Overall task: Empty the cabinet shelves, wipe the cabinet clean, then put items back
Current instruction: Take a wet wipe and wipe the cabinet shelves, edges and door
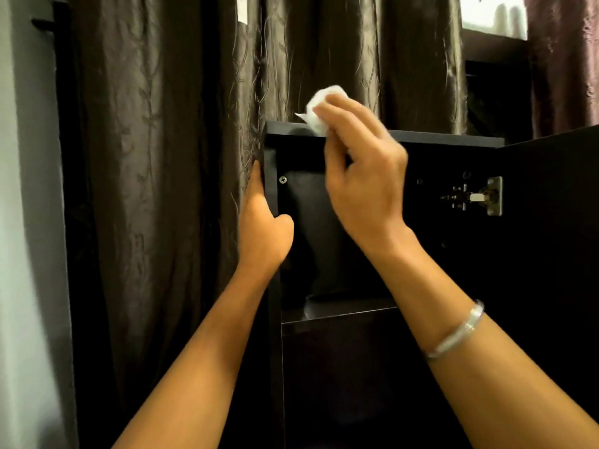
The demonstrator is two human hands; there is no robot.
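Step in hand: wiping; judged mid-task, since the upper shelf bay shows no items and nothing is being put back yet.
Right hand (359,163): fingers curled round a white wad of tissue (319,113), pressing it on the front edge of the cabinet top (453,139), near the 12 o'clock of the opening.
Left hand (264,234): at 9 o'clock of the opening; thumb inside the frame, fingers go behind the left side panel (270,189) and out of sight, so it reads as clamped on the panel to steady it.
Cabinet: dark, door (551,222) swung open at 3 o'clock; hinge (476,197) bare on the right inner wall.
Shelf (337,314): at 6 o'clock, front edge visible, contents not readable in shadow.
Next move, judged: carry the tissue along the top edge toward 3 o'clock, then down inside.
Edges: hinge plate could snag tissue.
Room: curtain (162,157) touches the left panel; free travel lies rightward along the top.
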